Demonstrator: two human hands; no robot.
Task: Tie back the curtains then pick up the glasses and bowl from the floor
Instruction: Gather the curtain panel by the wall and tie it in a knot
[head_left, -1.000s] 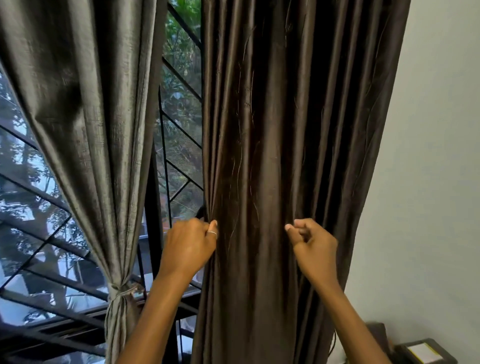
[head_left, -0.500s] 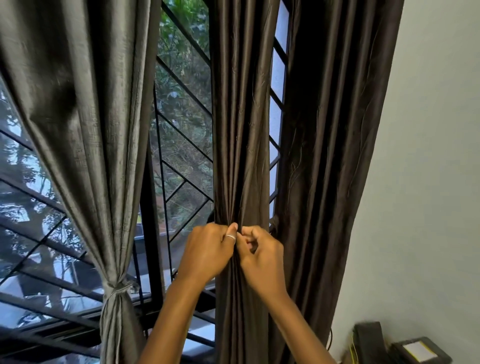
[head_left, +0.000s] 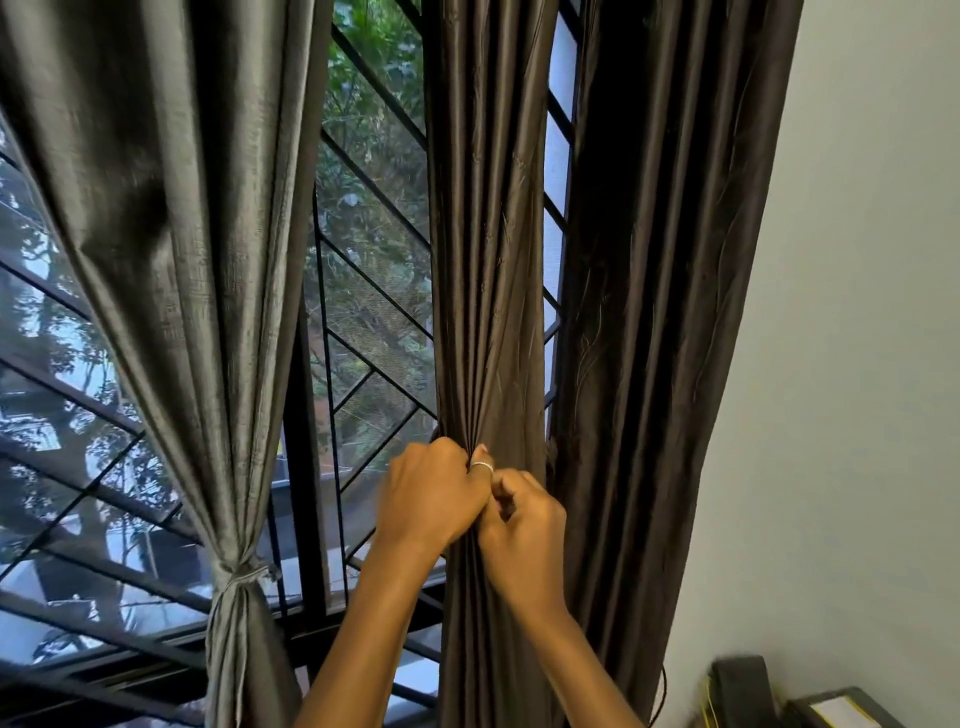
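Note:
A dark brown curtain panel (head_left: 483, 260) hangs in front of me, gathered into a narrow bunch at waist height. My left hand (head_left: 431, 493), with a ring on one finger, is closed around the bunch from the left. My right hand (head_left: 524, 525) pinches the same bunch just below and to the right, touching the left hand. A second dark brown panel (head_left: 665, 312) hangs loose to the right. On the left, a grey curtain (head_left: 171, 260) is cinched with a tie (head_left: 239, 571). No glasses, bowl or floor are in view.
A window with a black metal grille (head_left: 363, 291) and trees outside fills the gap between the curtains. A white wall (head_left: 857, 364) stands at the right. A dark device (head_left: 743, 680) and a dark box with a pale label (head_left: 836, 709) sit at the bottom right corner.
My hands came together from about a hand's width apart, bunching the middle panel into a narrow column. That opened a gap showing the window between it and the right panel.

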